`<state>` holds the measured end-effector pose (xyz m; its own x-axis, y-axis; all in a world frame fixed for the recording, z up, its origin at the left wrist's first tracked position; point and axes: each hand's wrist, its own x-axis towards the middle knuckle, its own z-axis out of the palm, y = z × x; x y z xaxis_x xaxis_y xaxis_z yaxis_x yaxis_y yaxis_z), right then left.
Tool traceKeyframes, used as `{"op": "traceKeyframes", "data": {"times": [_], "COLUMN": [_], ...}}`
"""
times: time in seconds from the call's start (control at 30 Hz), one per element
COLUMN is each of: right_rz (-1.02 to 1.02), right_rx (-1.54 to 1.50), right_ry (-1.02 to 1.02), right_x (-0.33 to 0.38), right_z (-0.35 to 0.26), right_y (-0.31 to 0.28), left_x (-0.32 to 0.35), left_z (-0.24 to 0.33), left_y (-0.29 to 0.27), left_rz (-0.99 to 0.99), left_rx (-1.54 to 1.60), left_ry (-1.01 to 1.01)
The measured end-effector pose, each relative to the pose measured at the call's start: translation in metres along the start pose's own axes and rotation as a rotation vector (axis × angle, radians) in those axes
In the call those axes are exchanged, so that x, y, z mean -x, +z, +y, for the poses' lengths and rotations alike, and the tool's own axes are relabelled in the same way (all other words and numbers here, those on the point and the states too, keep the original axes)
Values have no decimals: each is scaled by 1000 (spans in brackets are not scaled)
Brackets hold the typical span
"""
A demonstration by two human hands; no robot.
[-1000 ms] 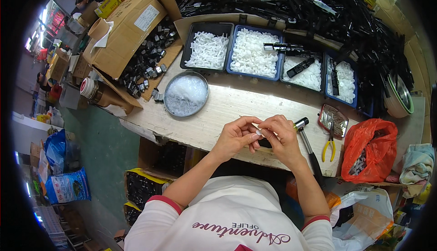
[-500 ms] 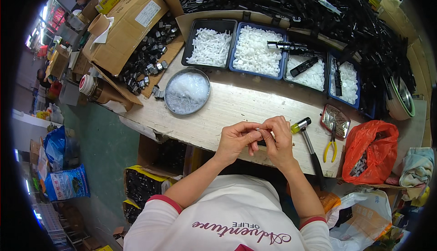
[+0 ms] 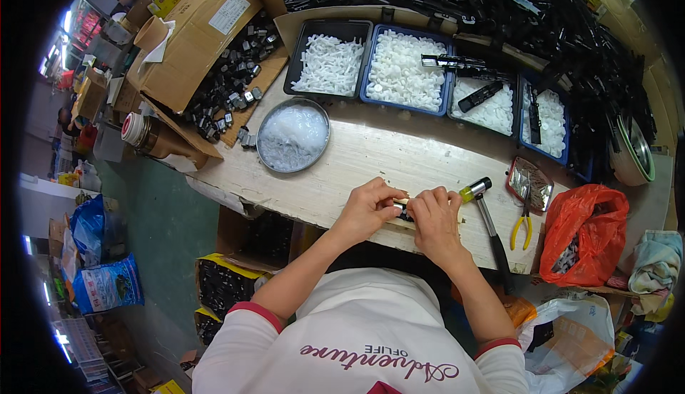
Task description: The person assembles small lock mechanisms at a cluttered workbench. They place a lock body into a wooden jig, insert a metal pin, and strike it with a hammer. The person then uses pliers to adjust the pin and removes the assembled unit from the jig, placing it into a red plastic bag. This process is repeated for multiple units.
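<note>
One small black part (image 3: pixel 404 213) is just right of the middle of the frame, by the front edge of the desk (image 3: pixel 371 153). It is between the left hand (image 3: pixel 369 210) and the right hand (image 3: pixel 437 224), and fingers hide most of it. The right grip is narrow, with bent fingers holding the black part. The left grip is at the other end, thumb and finger near each other, but I cannot tell if it is tight on anything.

A hammer (image 3: pixel 487 215) lies just right of the right hand, and its black end pokes past the desk. Next come pliers (image 3: pixel 526 226) with yellow handles, then a red bag (image 3: pixel 596 240) at the right of the frame.

Four trays (image 3: pixel 322 96) of white bits stand in a row across the top middle and upper right. Two long black pieces (image 3: pixel 481 97) lie on the bits. Left of the middle, a round dish (image 3: pixel 287 170) holds pale, shiny stuff. A box (image 3: pixel 189 44) leans at the upper left, with dark metal lumps (image 3: pixel 235 87) beside it.
</note>
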<state>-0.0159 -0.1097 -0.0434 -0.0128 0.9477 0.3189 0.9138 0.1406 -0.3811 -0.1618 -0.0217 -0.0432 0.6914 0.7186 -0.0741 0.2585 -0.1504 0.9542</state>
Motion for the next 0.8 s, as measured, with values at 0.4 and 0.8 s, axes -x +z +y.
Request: {"op": "traceKeyframes", "data": {"times": [0.4, 0.8], "right_rz": [247, 12], "right_rx": [380, 547], "right_ry": [323, 501], "right_x": [16, 9], "right_z": [119, 159], "right_y": [-77, -70], "left_x": [-79, -210], "left_z": [52, 75], "left_y": [9, 92], "left_rz": [-233, -97], "left_rx": [-701, -888], "left_ry": [253, 387]}}
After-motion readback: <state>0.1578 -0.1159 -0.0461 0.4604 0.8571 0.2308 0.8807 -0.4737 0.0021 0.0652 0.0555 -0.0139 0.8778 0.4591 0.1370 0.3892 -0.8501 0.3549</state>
